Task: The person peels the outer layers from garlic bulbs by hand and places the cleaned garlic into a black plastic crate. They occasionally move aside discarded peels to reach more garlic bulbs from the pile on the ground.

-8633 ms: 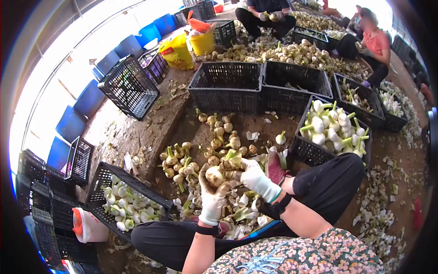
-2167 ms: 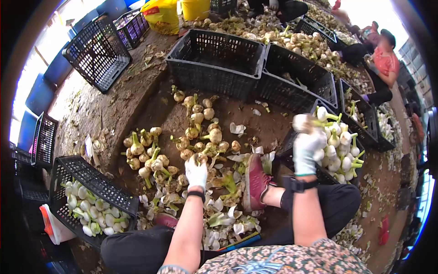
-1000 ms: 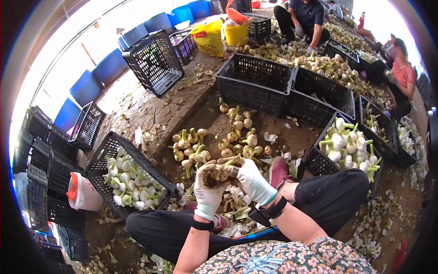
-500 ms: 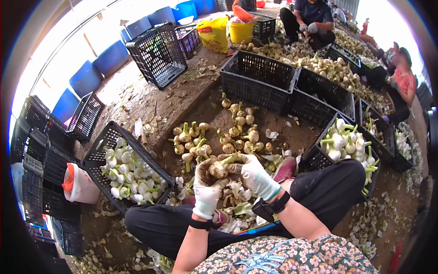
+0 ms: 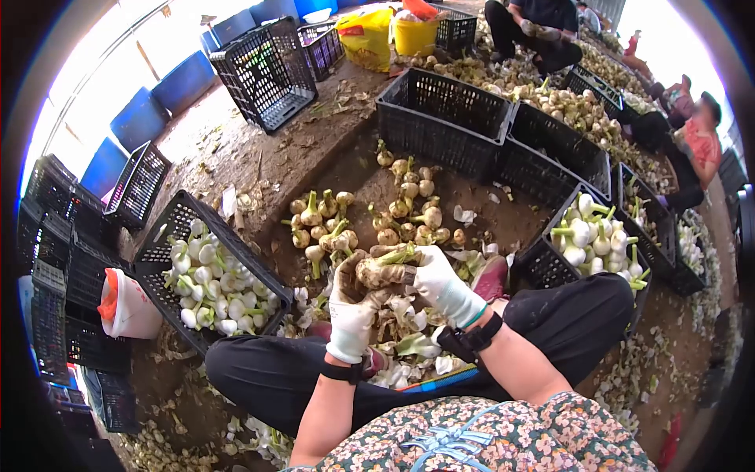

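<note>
Both my hands wear dirty white gloves and meet over the ground between my legs. My left hand (image 5: pixel 354 303) cups a brown-skinned garlic bulb (image 5: pixel 379 272) from the left and below. My right hand (image 5: pixel 438 285) closes on it from the right, its fingers across the bulb and green stem. Just beyond lie several unpeeled garlic bulbs (image 5: pixel 321 228) with short stems. Peeled white garlic fills a black crate (image 5: pixel 281 295) on my left. Another crate (image 5: pixel 535 271) on my right holds more white garlic. Loose peelings (image 5: pixel 409 315) lie beneath my hands.
Black crates (image 5: pixel 440 145) stand ahead, with a large heap of unpeeled garlic (image 5: pixel 562 106) behind them. A white bucket (image 5: pixel 134 311) and stacked crates (image 5: pixel 51 244) are at left. Co-workers (image 5: pixel 539 31) sit at the back and at far right. A yellow bucket (image 5: pixel 414 36) stands at the back.
The bulb has turned in my hands, and my right fingers now cover more of it. My view has shifted slightly, so the surroundings sit a little higher and further left.
</note>
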Tool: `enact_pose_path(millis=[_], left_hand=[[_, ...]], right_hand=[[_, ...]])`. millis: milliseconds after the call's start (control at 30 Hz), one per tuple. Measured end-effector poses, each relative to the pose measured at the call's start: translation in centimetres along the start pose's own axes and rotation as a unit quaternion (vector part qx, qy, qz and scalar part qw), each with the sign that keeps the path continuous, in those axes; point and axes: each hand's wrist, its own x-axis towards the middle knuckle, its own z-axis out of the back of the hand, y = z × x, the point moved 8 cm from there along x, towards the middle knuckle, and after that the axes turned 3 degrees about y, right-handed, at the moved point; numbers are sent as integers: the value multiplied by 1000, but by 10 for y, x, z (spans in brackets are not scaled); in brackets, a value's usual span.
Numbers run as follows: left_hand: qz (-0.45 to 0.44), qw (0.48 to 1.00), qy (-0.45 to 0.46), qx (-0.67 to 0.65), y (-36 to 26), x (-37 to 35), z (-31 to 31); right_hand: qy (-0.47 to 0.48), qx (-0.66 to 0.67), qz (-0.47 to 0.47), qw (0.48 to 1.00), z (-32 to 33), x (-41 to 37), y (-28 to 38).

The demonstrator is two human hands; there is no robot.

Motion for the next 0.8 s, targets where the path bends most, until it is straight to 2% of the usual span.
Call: enact_pose_path(millis=[67, 200, 267, 300, 333, 400, 467, 533, 600, 667, 700, 733, 800], left_hand=[[-1, 1000, 9, -23, 2, 1, 3], [-8, 1000, 2, -6, 3, -2, -2], [-81, 990, 0, 115, -1, -1, -2], [-127, 963, 3, 239, -6, 1, -1], [-126, 963, 4, 238, -3, 2, 2], [-149, 950, -13, 275, -3, 2, 4], [-135, 962, 0, 237, -1, 2, 2], [-85, 994, -1, 66, -4, -2, -7], [-92, 995, 7, 24, -11, -4, -13], [23, 997, 10, -73, 1, -3, -16], [34, 995, 29, -91, 5, -2, -13], [35, 995, 29, -91, 8, -1, -9], [80, 984, 17, -155, 20, 2, -4]], right_hand=[[15, -121, 45, 992, 12, 3, -1], [6, -95, 32, 995, 9, -7, 9], [-14, -61, -1, 998, 0, -13, 18], [-19, -96, 28, 995, 3, -11, 17], [-21, -97, 28, 995, 5, -9, 9], [-61, 39, -5, 997, 15, -9, -11], [-22, 71, 13, 997, 15, -8, -8], [-10, 64, 29, 997, 17, -6, -2], [-10, 35, 50, 998, 16, -8, 6], [-93, -37, 11, 995, 34, -4, 2], [-84, -129, 60, 986, 42, 0, 1], [-85, -129, 60, 986, 46, 1, -6], [-80, -185, 149, 968, 40, -1, 4]])
